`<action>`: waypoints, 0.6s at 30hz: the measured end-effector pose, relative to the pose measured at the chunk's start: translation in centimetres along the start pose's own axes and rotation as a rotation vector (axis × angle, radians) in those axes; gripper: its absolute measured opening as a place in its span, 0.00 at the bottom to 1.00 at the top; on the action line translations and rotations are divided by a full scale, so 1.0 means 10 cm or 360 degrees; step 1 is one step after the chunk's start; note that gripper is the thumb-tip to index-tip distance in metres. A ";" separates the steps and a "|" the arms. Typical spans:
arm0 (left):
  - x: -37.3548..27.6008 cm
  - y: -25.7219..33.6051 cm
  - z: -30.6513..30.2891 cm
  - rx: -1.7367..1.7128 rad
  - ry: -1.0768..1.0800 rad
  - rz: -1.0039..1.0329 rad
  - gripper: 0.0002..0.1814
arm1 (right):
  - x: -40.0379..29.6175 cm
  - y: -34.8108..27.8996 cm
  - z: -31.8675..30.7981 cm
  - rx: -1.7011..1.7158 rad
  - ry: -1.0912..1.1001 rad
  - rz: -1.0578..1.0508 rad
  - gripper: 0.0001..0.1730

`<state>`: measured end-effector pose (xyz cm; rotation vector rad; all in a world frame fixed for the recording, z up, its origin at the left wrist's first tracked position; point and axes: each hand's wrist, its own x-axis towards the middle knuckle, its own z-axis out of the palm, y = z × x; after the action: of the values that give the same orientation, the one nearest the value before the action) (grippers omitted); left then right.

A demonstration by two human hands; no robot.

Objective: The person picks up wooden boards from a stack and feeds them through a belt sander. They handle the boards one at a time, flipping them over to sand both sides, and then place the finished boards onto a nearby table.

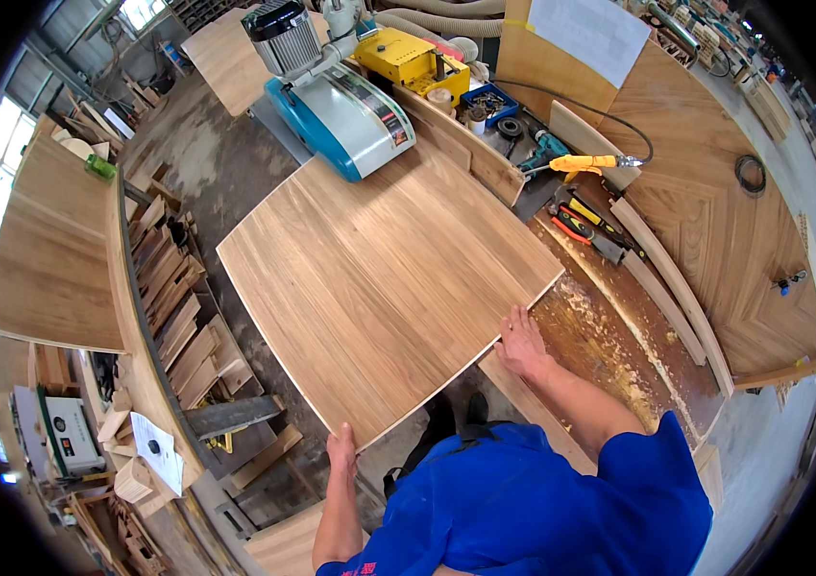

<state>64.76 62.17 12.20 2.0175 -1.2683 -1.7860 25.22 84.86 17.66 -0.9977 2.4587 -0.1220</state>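
Note:
A broad wood panel with long plank-like grain lies before me, its far end beneath a teal-and-grey power feeder. My left hand grips the panel's near left corner, with the thumb on top and the other fingers hidden below. At the near right edge, my right hand has its fingers laid over the panel's top face, and its palm is against the side. A wooden fence runs along the panel's far right side.
On the right, a sawdust-strewn worktop carries a hammer, pliers and curved wood strips. An orange air blow gun lies by a teal drill. Wood offcuts fill a rack at left, near another panel.

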 end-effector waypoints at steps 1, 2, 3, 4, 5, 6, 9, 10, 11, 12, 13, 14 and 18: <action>-0.01 0.11 0.01 0.0033 0.0003 -0.0015 0.23 | 0.04 -0.01 -0.03 -0.0001 -0.0018 -0.0017 0.36; -0.02 0.20 0.02 0.0059 0.0006 -0.0032 0.23 | 0.08 -0.03 -0.07 -0.0007 -0.0037 -0.0038 0.36; 0.00 0.25 0.03 0.0087 0.0008 -0.0049 0.23 | 0.13 -0.04 -0.10 -0.0013 -0.0057 -0.0057 0.36; 0.05 0.27 0.02 0.0098 0.0007 -0.0025 0.23 | 0.18 -0.05 -0.11 -0.0023 -0.0060 -0.0060 0.36; 0.11 0.28 0.00 0.0112 0.0006 0.0001 0.24 | 0.23 -0.06 -0.10 -0.0030 -0.0063 -0.0061 0.36; 0.19 0.28 -0.02 0.0124 0.0008 0.0026 0.24 | 0.28 -0.09 -0.13 -0.0038 -0.0068 -0.0066 0.35; 0.57 0.10 -0.09 0.0052 0.0021 0.0159 0.25 | 0.38 -0.23 -0.27 -0.0071 -0.0120 -0.0056 0.34; 0.63 0.09 -0.09 0.0033 0.0018 0.0168 0.25 | 0.44 -0.22 -0.23 -0.0090 -0.0090 -0.0062 0.34; 0.63 0.16 -0.08 0.0017 0.0015 0.0176 0.25 | 0.51 -0.22 -0.20 -0.0108 -0.0062 -0.0065 0.33; 0.63 0.22 -0.06 0.0001 0.0011 0.0185 0.25 | 0.56 -0.21 -0.17 -0.0127 -0.0033 -0.0069 0.33; 0.69 0.23 -0.07 0.0027 0.0025 0.0199 0.25 | 0.59 -0.19 -0.15 -0.0124 -0.0029 -0.0070 0.33; 0.73 0.27 -0.07 0.0050 0.0046 0.0211 0.25 | 0.62 -0.24 -0.20 -0.0123 -0.0027 -0.0079 0.32; 0.61 0.63 -0.02 0.0161 0.0072 0.0213 0.25 | 0.79 -0.32 -0.24 -0.0154 0.0007 -0.0088 0.31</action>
<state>61.45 54.07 11.64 1.9603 -1.4701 -1.6383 21.21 76.96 17.40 -1.1079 2.4622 -0.0238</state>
